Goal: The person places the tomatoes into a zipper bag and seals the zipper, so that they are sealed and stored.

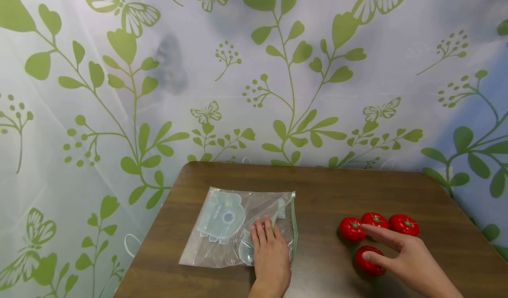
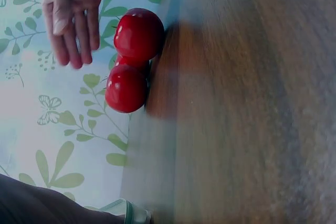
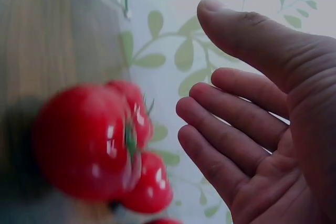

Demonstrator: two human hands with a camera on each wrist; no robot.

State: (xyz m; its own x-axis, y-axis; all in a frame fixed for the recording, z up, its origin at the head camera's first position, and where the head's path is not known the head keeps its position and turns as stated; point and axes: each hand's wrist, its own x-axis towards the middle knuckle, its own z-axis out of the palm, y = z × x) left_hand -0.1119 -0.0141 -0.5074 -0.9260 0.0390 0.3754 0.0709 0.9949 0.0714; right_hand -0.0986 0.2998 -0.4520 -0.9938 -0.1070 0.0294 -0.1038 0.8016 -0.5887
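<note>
My left hand lies over the right part of a clear zip bag, fingers extended and close together. A green-edged lip of the bag runs up to its fingertips. A bit of red shows between those fingers; what it belongs to is mostly hidden, and the thumb is out of sight in the head view. Over a group of glossy red tomatoes, my right hand hovers with thumb and fingers spread apart. Its thumb is above the nearest tomato. The right wrist view shows its palm bare.
The brown wooden table ends at a curtain printed with green leaves and butterflies. Pale blue printing covers the left side of the bag. The tomatoes sit close together at the table's right.
</note>
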